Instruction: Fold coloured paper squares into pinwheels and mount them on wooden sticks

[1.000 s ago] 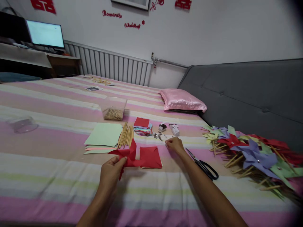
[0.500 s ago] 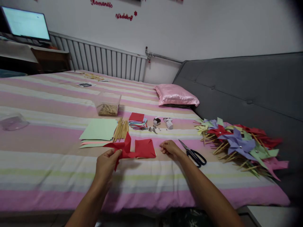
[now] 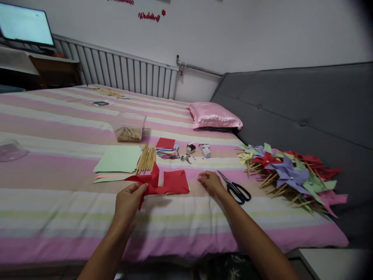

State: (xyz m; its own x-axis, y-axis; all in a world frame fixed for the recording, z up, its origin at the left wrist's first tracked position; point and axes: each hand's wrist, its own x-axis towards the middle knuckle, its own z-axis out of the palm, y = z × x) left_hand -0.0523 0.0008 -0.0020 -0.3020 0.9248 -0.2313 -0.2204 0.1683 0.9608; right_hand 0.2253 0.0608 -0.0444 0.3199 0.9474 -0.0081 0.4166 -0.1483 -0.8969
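My left hand point(image 3: 129, 198) pinches a red paper pinwheel point(image 3: 150, 183) at its centre, held a little above the bed, with no stick visible on it. My right hand point(image 3: 211, 182) is closed in a pinch; a tiny pale glint shows at the fingertips, too small to name. Between my hands lies a stack of red paper squares point(image 3: 176, 182). Close to my right wrist are black-handled scissors point(image 3: 236, 189). Beyond the hands are a bundle of wooden sticks point(image 3: 146, 159), small metal fasteners point(image 3: 186, 158) and a pile of smaller coloured paper squares point(image 3: 167, 147).
Light green sheets point(image 3: 118, 158) lie left of the sticks. Behind them stands a clear plastic box point(image 3: 129, 130) holding sticks. Finished pinwheels point(image 3: 291, 177) are heaped at the right by the grey headboard point(image 3: 320, 101). A pink pillow point(image 3: 214, 116) rests farther back on the striped bed.
The whole view has shifted slightly, moving things a little left. My left hand keeps its hold on the pinwheel. My right hand stays pinched, turned a little so a glint shows at its fingertips.
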